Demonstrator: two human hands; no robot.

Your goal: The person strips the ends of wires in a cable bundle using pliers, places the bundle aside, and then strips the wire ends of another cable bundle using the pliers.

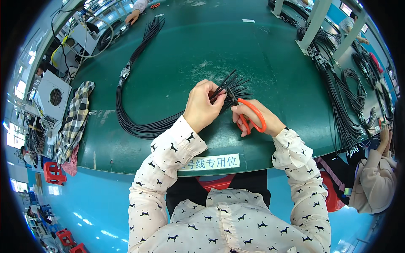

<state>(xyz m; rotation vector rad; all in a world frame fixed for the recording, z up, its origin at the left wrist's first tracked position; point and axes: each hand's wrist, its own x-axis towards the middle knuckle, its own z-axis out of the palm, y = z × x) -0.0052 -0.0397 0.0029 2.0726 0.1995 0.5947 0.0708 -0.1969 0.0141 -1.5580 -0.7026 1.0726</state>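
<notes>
A long bundle of thin black cables [122,110] lies curved in a U on the green table, tied partway up its left side. Its near end fans out in loose tips in front of me. My left hand [205,103] pinches some of the cables just short of those tips. In my right hand [263,116] is a pair of scissors [257,114] with orange handles, fingers through the loops. The scissor blades point up and left and lie among the cable tips, close to my left fingers. Whether the blades touch a cable is hard to make out.
A white label strip [215,162] sits at the table's [177,46] front edge. More black cable bundles [337,105] hang over the right side by metal posts. Checkered cloth [78,116] and a grey box with a fan [55,96] are at left. Co-workers' hands show at far left and right.
</notes>
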